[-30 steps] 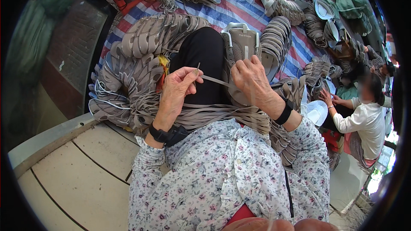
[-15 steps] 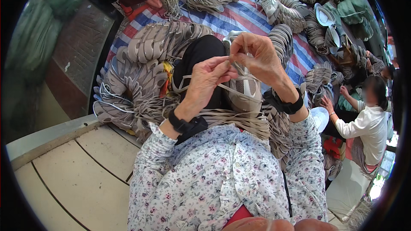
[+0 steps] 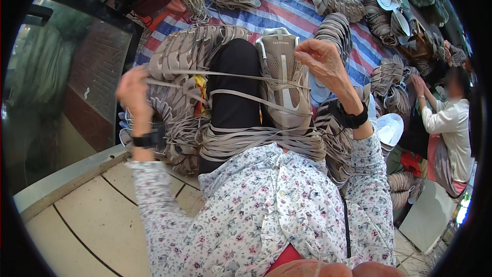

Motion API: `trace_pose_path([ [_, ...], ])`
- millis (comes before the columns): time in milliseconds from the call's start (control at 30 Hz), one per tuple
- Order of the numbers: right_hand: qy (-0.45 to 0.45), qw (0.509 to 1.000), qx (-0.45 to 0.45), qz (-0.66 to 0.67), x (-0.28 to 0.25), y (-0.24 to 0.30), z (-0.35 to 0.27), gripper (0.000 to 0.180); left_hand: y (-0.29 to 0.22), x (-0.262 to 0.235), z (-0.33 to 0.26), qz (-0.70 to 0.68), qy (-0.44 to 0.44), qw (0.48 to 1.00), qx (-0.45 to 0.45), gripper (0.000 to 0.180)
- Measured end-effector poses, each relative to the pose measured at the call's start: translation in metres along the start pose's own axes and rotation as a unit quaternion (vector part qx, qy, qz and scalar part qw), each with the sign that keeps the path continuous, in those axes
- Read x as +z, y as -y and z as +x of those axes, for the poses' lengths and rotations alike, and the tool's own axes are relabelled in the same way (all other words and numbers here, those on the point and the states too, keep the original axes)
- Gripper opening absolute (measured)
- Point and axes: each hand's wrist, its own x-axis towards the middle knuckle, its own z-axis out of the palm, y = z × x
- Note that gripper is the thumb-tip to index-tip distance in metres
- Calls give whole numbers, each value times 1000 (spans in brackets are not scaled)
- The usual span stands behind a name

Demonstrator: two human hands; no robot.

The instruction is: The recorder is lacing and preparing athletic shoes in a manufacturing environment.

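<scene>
The left hand [image 3: 133,90], at mid-left of the frame, pinches the end of a beige lace [image 3: 225,74] and holds it taut. The right hand [image 3: 320,59], upper centre, grips the lace's other end above the shoe [image 3: 284,79] resting on the knee. By the look of it, lower eyelets are threaded; the top and the tying remain. Bundles of laces [image 3: 179,56] lie around on the striped tarp [image 3: 287,7].

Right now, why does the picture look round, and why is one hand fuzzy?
Head view: the fisheye lens bends edges and leaves a black rim; the left hand is motion-blurred pulling the beige lace; the right hand and shoe upper look sharp, in soft, even daylight.
</scene>
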Motion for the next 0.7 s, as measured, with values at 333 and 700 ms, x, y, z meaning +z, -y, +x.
trace_pose_path([
  [333,0,996,33,79,-1,-36,-27,9,53,-414,57,312,-315,896,16,33],
  [700,91,985,-124,-74,29,-1,-21,9,-32,-496,45,605,-389,691,65,44],
])
